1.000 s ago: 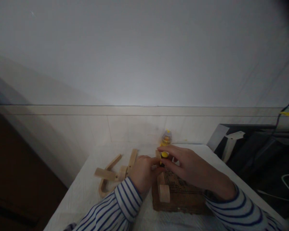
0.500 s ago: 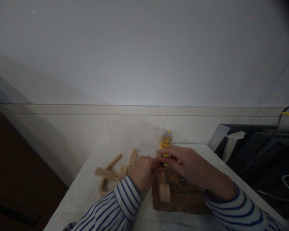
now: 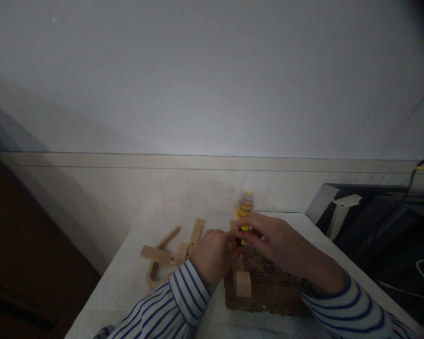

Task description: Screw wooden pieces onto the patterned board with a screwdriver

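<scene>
Between the thumb and fingers of my right hand [image 3: 268,238] is a small yellow-and-black screwdriver [image 3: 245,229], mostly covered by the fingers. Its tip is hidden. My left hand [image 3: 214,252] is closed at the middle of a light wooden piece [image 3: 243,284], its fingertips meeting the screwdriver. The hand hides much of that piece, which rests along the left side of a brown board [image 3: 268,301] with dark carved lines. Left of my left hand, several joined wooden parts [image 3: 159,254] with round holes lie on the white-covered table [image 3: 116,287].
A clear dome with a yellow base [image 3: 246,205] stands behind my hands near the wall [image 3: 205,183]. Dark flat panels [image 3: 381,226] and a white bracket [image 3: 342,212] are beyond the table's right edge, with cables by them. A dark brown surface [image 3: 28,254] is at the left.
The yellow-and-black screwdriver has turned slightly in my right fingers. Both hands keep nearly the same place, and the whole view has shifted a little.
</scene>
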A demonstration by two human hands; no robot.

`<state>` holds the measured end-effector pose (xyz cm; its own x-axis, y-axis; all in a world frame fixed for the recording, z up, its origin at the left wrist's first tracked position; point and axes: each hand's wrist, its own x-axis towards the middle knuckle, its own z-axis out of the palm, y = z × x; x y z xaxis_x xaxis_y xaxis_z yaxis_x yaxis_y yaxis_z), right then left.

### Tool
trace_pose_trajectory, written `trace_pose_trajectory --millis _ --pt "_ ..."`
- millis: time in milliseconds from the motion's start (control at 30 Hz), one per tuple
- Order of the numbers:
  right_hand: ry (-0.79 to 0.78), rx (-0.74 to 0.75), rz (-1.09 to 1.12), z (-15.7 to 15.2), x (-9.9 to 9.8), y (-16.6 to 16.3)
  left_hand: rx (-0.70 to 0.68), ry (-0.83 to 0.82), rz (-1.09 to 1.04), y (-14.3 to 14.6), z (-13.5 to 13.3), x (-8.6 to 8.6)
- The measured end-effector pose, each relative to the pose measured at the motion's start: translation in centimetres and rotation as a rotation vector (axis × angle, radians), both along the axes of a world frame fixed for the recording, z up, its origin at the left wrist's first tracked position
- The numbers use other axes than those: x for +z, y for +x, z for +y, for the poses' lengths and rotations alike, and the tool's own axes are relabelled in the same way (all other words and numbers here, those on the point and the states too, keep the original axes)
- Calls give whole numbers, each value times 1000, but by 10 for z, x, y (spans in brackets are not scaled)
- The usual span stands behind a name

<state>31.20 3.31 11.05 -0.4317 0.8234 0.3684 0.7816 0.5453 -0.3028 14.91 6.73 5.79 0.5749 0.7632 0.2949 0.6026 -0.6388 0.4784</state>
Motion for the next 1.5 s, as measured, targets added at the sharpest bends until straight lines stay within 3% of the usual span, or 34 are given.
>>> trace_pose_trajectory --millis 133,367,1033,1500 --pt "12 14 2 -1 -1 -1 42 20 -25 2 0 -1" --pt "22 -3 -7 -3 0 0 -50 14 -10 0 4 -1" --pt "18 24 0 1 -2 2 -88 -21 69 -3 6 1" --pt "6 5 -12 1 0 2 34 -14 -65 -1 5 -2"
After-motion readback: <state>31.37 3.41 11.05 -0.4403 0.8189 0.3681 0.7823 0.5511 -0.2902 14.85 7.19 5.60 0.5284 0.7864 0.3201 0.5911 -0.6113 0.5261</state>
